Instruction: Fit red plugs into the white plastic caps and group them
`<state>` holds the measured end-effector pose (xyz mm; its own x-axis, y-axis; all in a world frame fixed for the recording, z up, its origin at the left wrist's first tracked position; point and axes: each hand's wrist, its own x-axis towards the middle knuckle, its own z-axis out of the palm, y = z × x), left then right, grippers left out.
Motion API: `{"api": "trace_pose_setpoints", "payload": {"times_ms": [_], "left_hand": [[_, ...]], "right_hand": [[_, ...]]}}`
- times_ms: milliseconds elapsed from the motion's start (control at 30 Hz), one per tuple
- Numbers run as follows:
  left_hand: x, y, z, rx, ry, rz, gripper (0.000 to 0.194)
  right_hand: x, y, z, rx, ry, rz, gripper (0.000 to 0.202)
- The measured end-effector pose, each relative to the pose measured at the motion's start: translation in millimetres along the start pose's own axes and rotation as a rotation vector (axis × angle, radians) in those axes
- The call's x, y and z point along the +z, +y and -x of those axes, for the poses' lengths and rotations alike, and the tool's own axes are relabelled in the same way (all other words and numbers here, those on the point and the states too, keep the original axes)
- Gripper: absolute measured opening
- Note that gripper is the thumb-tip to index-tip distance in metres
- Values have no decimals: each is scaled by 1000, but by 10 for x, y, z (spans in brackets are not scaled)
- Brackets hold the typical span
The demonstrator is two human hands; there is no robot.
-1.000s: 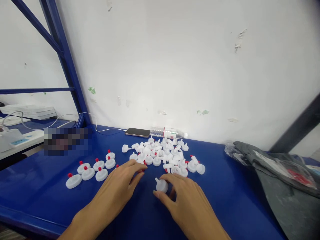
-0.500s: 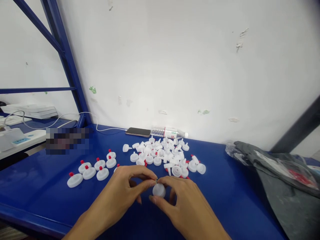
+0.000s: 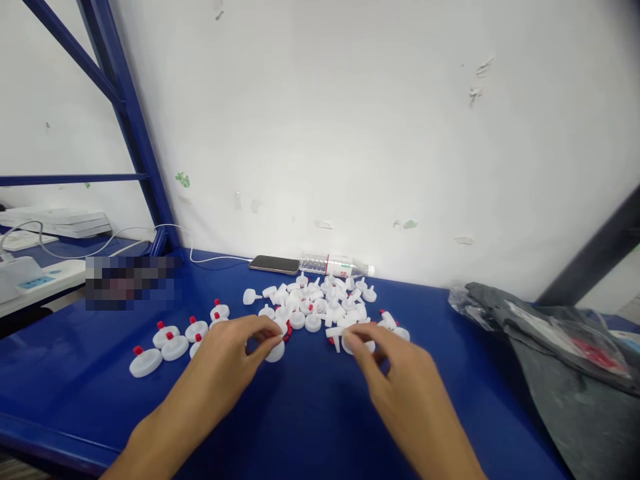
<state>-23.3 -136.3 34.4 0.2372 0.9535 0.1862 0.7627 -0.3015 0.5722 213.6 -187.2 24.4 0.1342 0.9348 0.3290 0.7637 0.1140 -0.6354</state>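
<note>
My left hand [image 3: 237, 353] pinches a white nozzle cap [image 3: 275, 352], its round base hanging below the thumb and forefinger. The top of that cap is hidden by the fingers. At the near edge of a pile of white nozzle caps [image 3: 320, 303], my right hand [image 3: 395, 363] has its thumb and forefinger closed together over the caps. What those fingertips hold, if anything, is covered. Left of my left hand stand several white caps with red tips [image 3: 146, 361], base down. Small red tips [image 3: 289, 330] show among the pile.
Behind the pile, a phone [image 3: 274, 265] on a white cable and a clear plastic bottle [image 3: 336, 265] lie against the wall. Dark grey cloth with plastic bags [image 3: 545, 347] covers the right side of the blue table [image 3: 310, 427]. A power strip [image 3: 45, 283] sits at far left.
My hands have separated. The left moved left and up with the white nozzle cap; the right let go of it and moved right and up to the pile's near edge.
</note>
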Motion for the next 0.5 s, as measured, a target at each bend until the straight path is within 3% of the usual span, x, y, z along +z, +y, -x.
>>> {"api": "trace_pose_setpoints", "payload": {"times_ms": [100,200,333,500], "left_hand": [[-100,-121,-62,-55,-46,-135,29],[-126,-192,-82,-98,-87,-187,27],[-112,-181,-62,-93,-87,-240,30],[-100,-118,15,-33,34,-293,37]], "right_hand": [[-64,189,-40,23,132,194,25],[-74,315,-53,58,52,357,26],[-63,294,-47,63,-62,475,25],[-103,174,-39,88,-90,537,16]]}}
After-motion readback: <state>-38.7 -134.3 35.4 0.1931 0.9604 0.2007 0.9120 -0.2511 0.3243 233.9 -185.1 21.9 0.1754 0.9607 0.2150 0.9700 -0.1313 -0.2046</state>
